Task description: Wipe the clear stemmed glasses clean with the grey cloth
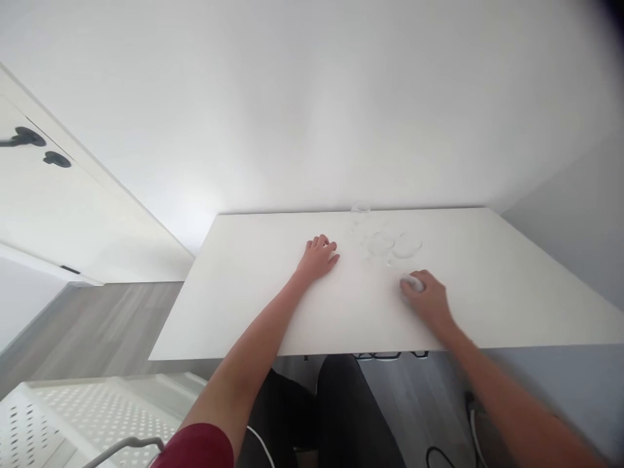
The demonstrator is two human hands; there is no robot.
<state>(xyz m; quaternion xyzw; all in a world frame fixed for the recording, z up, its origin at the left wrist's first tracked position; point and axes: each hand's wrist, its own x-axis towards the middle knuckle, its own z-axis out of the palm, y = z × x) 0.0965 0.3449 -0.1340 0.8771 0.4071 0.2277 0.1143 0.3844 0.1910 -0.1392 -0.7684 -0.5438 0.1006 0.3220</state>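
My left hand [318, 257] rests on the white tabletop [253, 286], its fingers apart and slightly bent, with nothing in it. Farther right, my right hand [429, 300] is closed around a small rounded white object [413, 283], held low over or against the surface. Most of that object is hidden in my fingers and too blurred to name its kind. Just beyond it, between the hands, lie clear round patches that look like spilled water [381, 244], with a few drops around them. Another clear patch [361, 208] shows at the back edge by the wall.
A white wall [312, 117] runs along the table's back edge. At left is a white door with a dark handle [26, 137]. A white perforated rack [97, 409] stands at lower left. Black cables [439, 455] lie below the table, near my legs.
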